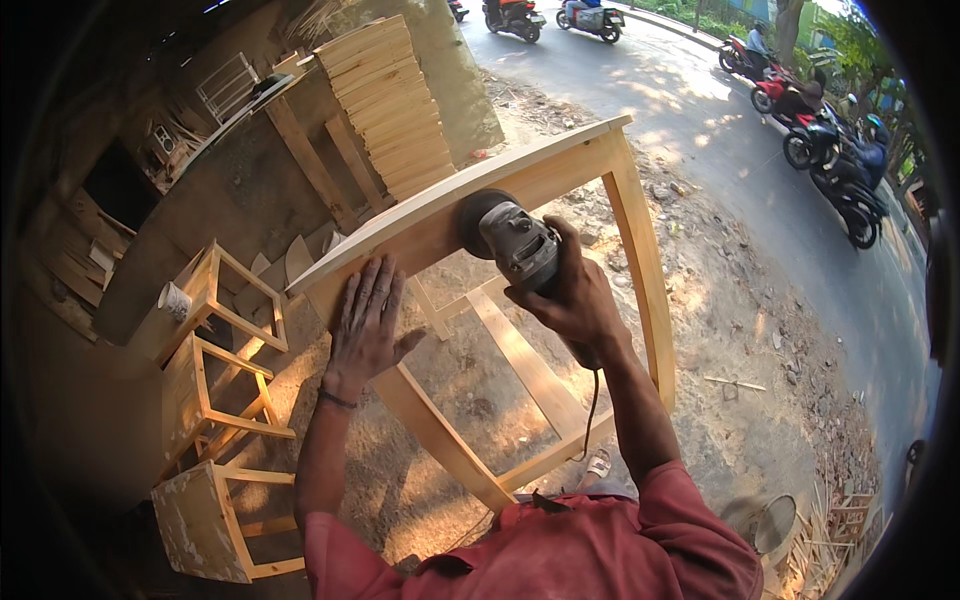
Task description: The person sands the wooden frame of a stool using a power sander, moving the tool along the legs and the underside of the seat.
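Note:
A bare wooden table (570, 172) lies tipped on its side in front of me, its legs pointing back toward my body. My right hand (582, 305) is wrapped around the body of a grey angle grinder (522, 248). The round dark disc (482, 218) at its head meets the inner face of the table's side board. A black cord (596, 395) trails from the tool past the table's lower rail. My left hand (366, 322), with a dark band on its wrist, rests flat on the same board, left of the grinder, fingers stretched and thumb apart.
Several small wooden frames (228, 400) stand at the left, with a white bucket (174, 300) beside them. Stacked boards (390, 105) rise behind the table. Rubble (780, 350) borders the road (720, 130), where several motorbikes (845, 190) pass. A round basket (772, 522) lies at lower right.

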`<move>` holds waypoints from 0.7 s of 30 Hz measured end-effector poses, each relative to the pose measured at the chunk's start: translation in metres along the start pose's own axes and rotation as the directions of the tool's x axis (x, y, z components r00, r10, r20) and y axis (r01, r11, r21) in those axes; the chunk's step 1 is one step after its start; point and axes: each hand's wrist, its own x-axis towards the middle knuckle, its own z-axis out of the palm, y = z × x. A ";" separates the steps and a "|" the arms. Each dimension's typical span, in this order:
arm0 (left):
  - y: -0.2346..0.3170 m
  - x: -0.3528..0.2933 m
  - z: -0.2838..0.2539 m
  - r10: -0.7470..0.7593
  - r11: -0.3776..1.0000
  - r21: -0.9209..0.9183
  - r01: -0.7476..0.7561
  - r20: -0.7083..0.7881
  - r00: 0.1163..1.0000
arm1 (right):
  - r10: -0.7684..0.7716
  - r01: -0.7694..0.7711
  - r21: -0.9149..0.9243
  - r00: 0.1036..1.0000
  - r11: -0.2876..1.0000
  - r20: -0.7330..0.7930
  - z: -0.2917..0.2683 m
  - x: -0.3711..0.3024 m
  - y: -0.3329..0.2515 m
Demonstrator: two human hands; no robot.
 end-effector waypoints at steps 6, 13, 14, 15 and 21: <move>-0.003 0.037 0.000 0.073 0.996 0.054 -0.076 0.062 0.995 | 0.104 -0.097 0.057 0.982 0.994 -0.155 -0.058 0.027 0.062; -0.002 0.038 0.002 0.039 0.990 0.132 -0.054 0.112 0.993 | 0.148 -0.140 0.054 0.963 0.989 -0.227 -0.096 0.047 0.099; -0.002 0.031 0.008 0.032 0.986 0.161 -0.050 0.115 0.993 | 0.167 -0.152 0.080 0.957 0.985 -0.238 -0.099 0.049 0.103; -0.003 0.025 0.011 0.018 0.981 0.190 -0.041 0.121 0.992 | 0.177 -0.152 0.123 0.957 0.981 -0.229 -0.101 0.051 0.105; 0.001 -0.004 0.012 0.028 0.983 0.177 -0.050 0.123 0.992 | 0.193 -0.155 0.151 0.940 0.976 -0.281 -0.083 0.033 0.092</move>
